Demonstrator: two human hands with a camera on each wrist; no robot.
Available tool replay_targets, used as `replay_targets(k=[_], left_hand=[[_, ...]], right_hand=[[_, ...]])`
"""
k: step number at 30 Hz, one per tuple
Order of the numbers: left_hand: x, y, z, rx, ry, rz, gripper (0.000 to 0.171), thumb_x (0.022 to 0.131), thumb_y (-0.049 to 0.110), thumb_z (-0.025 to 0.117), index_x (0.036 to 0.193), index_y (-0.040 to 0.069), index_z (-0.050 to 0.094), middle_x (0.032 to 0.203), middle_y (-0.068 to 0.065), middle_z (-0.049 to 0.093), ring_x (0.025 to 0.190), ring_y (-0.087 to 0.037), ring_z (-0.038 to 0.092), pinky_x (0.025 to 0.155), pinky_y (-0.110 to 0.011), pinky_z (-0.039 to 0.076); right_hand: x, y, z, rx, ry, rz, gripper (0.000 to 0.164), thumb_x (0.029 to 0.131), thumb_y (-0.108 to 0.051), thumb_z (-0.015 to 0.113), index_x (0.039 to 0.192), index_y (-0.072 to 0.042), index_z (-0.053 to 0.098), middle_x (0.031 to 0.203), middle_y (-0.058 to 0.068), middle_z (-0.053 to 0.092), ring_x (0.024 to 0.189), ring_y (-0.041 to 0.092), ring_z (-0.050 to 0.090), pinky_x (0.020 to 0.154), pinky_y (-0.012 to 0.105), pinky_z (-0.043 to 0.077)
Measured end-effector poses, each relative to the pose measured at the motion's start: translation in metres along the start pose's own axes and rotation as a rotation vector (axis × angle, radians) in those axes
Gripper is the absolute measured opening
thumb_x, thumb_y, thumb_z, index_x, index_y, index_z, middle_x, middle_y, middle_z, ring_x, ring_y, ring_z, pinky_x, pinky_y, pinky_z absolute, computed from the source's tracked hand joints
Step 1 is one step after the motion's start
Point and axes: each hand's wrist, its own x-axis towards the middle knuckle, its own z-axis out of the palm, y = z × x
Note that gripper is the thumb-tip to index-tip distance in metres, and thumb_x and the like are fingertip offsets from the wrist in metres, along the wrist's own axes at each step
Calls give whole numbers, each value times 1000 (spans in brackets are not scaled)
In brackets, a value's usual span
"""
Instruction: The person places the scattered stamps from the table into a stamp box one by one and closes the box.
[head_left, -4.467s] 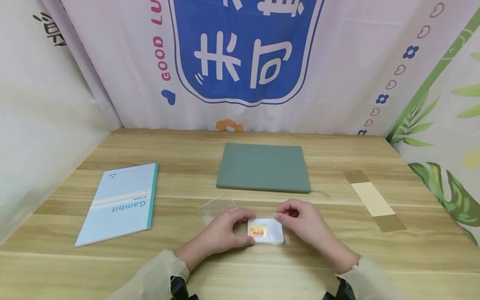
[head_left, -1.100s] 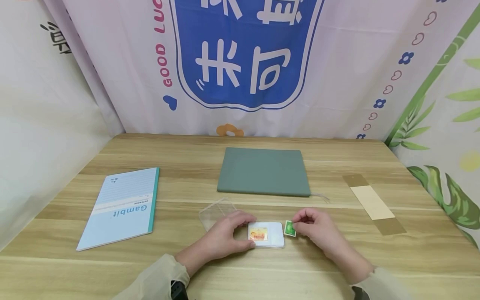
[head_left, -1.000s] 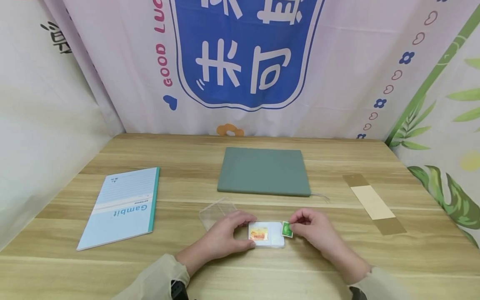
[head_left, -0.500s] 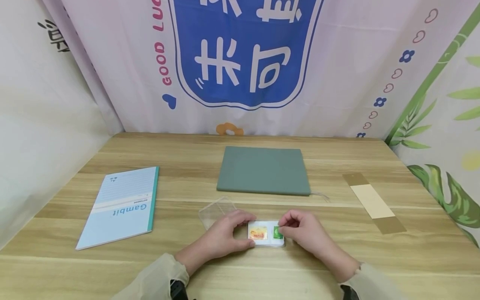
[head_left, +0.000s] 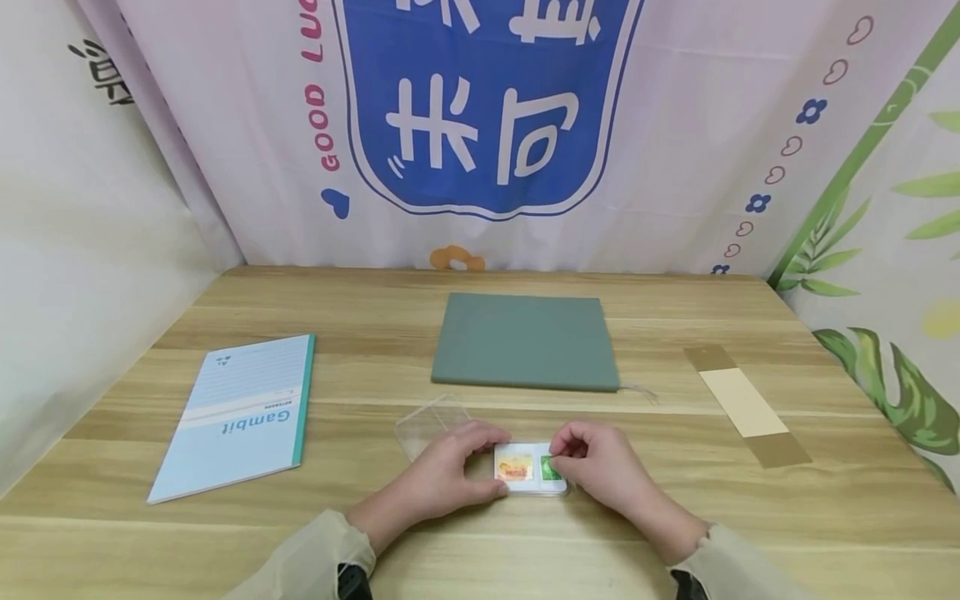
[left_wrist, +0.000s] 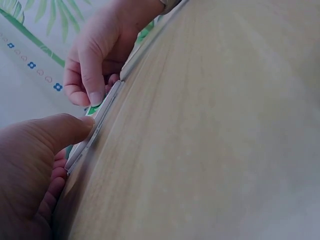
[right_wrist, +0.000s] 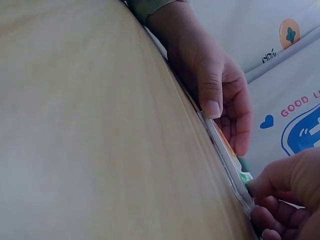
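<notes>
Green stamp beside orange-yellow stamp on white card, grey-green book — pale blue notebook, teal spine.

notebook left, folder behind the card, paper strip right, all on the table.

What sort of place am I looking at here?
Likely a staged tabletop booth, not a home desk: a wooden table closed in by printed cloth backdrops, with a Gambit notebook laid out.

A light blue notebook lies at the left of the frame. A grey-green book is in the centre, and a beige bookmark lies at the right.
</notes>
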Motion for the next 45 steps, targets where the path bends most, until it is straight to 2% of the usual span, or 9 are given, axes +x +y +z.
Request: replay_targets(k=[9,17,19,22,26,32,37,41,45], left_hand=[[-5,0,-4,18,22,-4,47,75,20,75,118,11,59,117,1,59,108,-14,53,94,-35,44],[-13,6,-13,6,41,-46,49,79,24,71,123,10,55,124,-2,54,111,-18,52,96,-39,43],[-17,10,-20,-1,74,-49,51,80,23,71,125,8,54,124,-4,53,109,-21,53,94,-41,45],[-24,13,-32,37,129,-21,52,80,21,71,126,5,52,123,-6,54,106,-25,55,90,-41,47],[-33,12,-45,75,139,3,50,81,17,70,126,4,52,124,-7,55,109,-25,55,88,-40,49],[-51,8,-58,78,159,-51,53,79,15,72,128,6,52,128,-4,54,118,-23,51,95,-44,44],[-62,5,-64,114,173,-138,55,78,16,72,128,8,52,129,-6,54,116,-25,52,94,-46,45],[-69,3,-63,119,161,-221,58,77,16,73,130,8,50,133,-11,50,117,-30,50,97,-48,42],[-69,-1,-61,105,199,-275,61,74,14,75,130,7,50,132,-12,50,119,-31,49,98,-48,41]], right_hand=[[2,-8,7,-76,28,-21,12,72,3,65,77,-9,62,71,-1,55,64,11,47,55,20,41],[8,-17,-4,-57,20,-31,4,80,-8,68,81,-9,65,74,-1,58,68,11,49,58,20,43],[13,-20,-10,-45,-20,-82,4,82,-10,67,84,-8,65,75,0,59,68,11,50,58,20,44],[21,-25,-16,-51,-115,-176,12,84,-14,66,91,-4,65,79,1,61,71,11,51,60,21,45],[35,-33,-17,-103,-254,-295,24,85,-21,66,101,-3,65,86,0,63,78,11,55,69,24,49],[59,-52,-10,-160,-463,-424,42,86,-26,66,120,-3,59,113,11,63,100,20,58,85,30,50],[78,-60,-1,-187,-593,-434,51,84,-20,68,129,-3,52,128,12,55,113,28,55,93,34,47],[90,-62,7,-253,-658,-406,57,83,-19,70,134,-6,48,133,9,51,117,26,52,95,35,46],[99,-64,15,-344,-696,-435,63,80,-18,73,135,-6,46,136,10,48,119,25,49,94,36,46]])
